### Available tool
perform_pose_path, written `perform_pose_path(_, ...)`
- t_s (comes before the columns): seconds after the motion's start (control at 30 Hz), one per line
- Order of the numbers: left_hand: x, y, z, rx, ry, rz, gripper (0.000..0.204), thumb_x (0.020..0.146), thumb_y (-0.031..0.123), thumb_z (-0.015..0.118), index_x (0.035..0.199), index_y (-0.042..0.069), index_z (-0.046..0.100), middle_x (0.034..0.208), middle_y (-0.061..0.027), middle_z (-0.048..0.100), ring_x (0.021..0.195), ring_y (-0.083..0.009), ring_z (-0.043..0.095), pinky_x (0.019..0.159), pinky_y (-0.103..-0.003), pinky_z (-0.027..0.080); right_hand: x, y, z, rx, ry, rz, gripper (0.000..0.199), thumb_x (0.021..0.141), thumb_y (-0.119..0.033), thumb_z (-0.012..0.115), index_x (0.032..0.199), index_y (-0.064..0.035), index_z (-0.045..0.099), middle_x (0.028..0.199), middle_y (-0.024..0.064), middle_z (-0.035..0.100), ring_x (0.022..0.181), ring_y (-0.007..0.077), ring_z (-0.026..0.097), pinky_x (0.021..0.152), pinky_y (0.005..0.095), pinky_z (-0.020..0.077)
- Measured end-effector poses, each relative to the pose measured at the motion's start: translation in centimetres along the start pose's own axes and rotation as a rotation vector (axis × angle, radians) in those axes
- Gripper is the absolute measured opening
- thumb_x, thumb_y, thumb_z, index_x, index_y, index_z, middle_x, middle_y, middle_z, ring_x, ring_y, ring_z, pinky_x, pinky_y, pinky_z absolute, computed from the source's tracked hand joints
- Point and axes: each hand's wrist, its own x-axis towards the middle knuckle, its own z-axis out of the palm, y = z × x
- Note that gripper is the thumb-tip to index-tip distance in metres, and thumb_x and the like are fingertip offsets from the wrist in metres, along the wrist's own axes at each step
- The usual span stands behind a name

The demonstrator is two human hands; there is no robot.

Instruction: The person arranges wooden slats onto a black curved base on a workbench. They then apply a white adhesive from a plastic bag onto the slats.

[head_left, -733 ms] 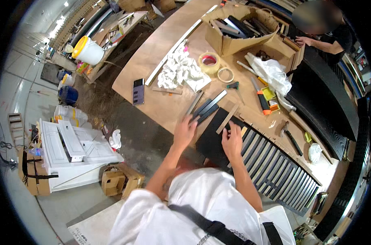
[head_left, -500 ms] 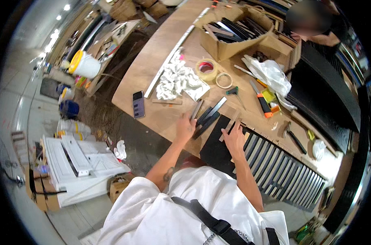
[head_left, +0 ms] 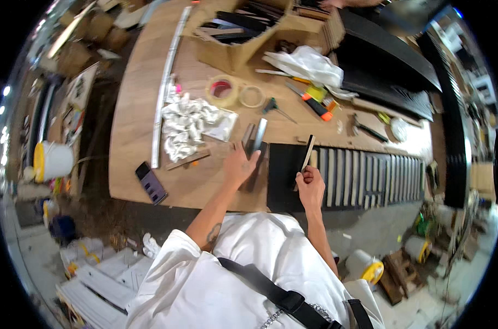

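Observation:
My right hand (head_left: pixel 310 185) is closed in a pinch on the lower end of a narrow strip (head_left: pixel 308 153), black on one face with a pale wood edge. It holds this strip over the bare left end of a black panel (head_left: pixel 283 171), beside a row of pale and dark slats (head_left: pixel 364 175). My left hand (head_left: pixel 240 167) reaches to a small bunch of dark strips (head_left: pixel 258 134), thumb and fingers apart around their near ends. The lower part of the bunch is blurred and partly behind the hand.
A phone (head_left: pixel 151 183), crumpled white cloth (head_left: pixel 186 126), tape rolls (head_left: pixel 222 90), a green-handled driver (head_left: pixel 272 105), an orange-black knife (head_left: pixel 317 107) and a hammer (head_left: pixel 369 130) lie on the wooden table (head_left: pixel 134 120). Behind stands a cardboard box (head_left: pixel 221 55) of strips. Another person's hand (head_left: pixel 347 3) shows beyond.
My right hand has gone from lying flat over the panel to pinching a strip raised off it. My left hand stays by the dark strips, its fingers spread wider. The view has turned.

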Motion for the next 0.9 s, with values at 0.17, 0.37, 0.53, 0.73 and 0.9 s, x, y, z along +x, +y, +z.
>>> perform_pose_path(0.17, 1.3, -0.9, 0.8, 0.084, -0.151, 0.135, 0.057, 0.089, 0.039, 0.065, 0.117, -0.008, 0.049, 0.103, -0.0294, 0.061, 0.092, -0.044, 0.062, 0.077, -0.05, 0.051, -3.9, 5.6, -3.8, -0.359, 0.283, -0.1, 0.026, 0.086, -0.012, 0.067, 0.11, -0.0051, 0.064, 0.085, 0.0113, 0.058, 0.084, 0.0298, 0.06, 0.073, 0.0412, 0.0503)
perform_pose_path(0.37, 0.8, -3.1, -0.5, 0.196, -0.12, 0.258, 0.043, 0.088, 0.029, 0.064, 0.111, -0.007, 0.056, 0.096, -0.0278, 0.064, 0.088, -0.0407, 0.065, 0.076, -0.048, 0.053, -4.7, 6.8, -3.5, -0.513, 0.155, -0.23, 0.026, 0.087, -0.008, 0.062, 0.113, -0.005, 0.063, 0.094, 0.0157, 0.058, 0.089, 0.0365, 0.058, 0.077, 0.0447, 0.0496)
perform_pose_path(0.53, 0.6, -2.3, -2.6, 0.244, -0.206, 0.193, 0.036, 0.085, 0.025, 0.064, 0.104, -0.005, 0.059, 0.079, -0.0232, 0.066, 0.075, -0.0411, 0.066, 0.067, -0.047, 0.054, -4.3, 7.6, -2.9, -0.552, 0.152, -0.298, 0.029, 0.086, -0.006, 0.062, 0.114, 0.0023, 0.06, 0.1, 0.0174, 0.056, 0.095, 0.0355, 0.056, 0.081, 0.0447, 0.0489)
perform_pose_path(0.73, -0.7, -4.2, -1.9, 0.135, 0.005, 0.295, 0.031, 0.084, 0.023, 0.062, 0.095, -0.005, 0.06, 0.068, -0.0214, 0.061, 0.072, -0.0409, 0.063, 0.067, -0.048, 0.052, -6.7, 8.2, -4.1, -0.533, -0.003, -0.318, 0.056, 0.081, -0.001, 0.066, 0.134, 0.0013, 0.047, 0.109, 0.0184, 0.051, 0.105, 0.0378, 0.051, 0.085, 0.0451, 0.0483)
perform_pose_path(0.9, -2.7, -3.3, -3.8, -0.112, -0.284, -0.076, 0.028, 0.092, 0.024, 0.06, 0.099, -0.003, 0.062, 0.079, -0.0078, 0.062, 0.071, -0.0213, 0.06, 0.064, -0.034, 0.051, -4.6, 8.3, -5.6, -0.596, -0.065, -0.507, 0.059, 0.08, -0.001, 0.065, 0.136, -0.0013, 0.046, 0.112, 0.0168, 0.05, 0.105, 0.037, 0.051, 0.089, 0.0463, 0.0464)
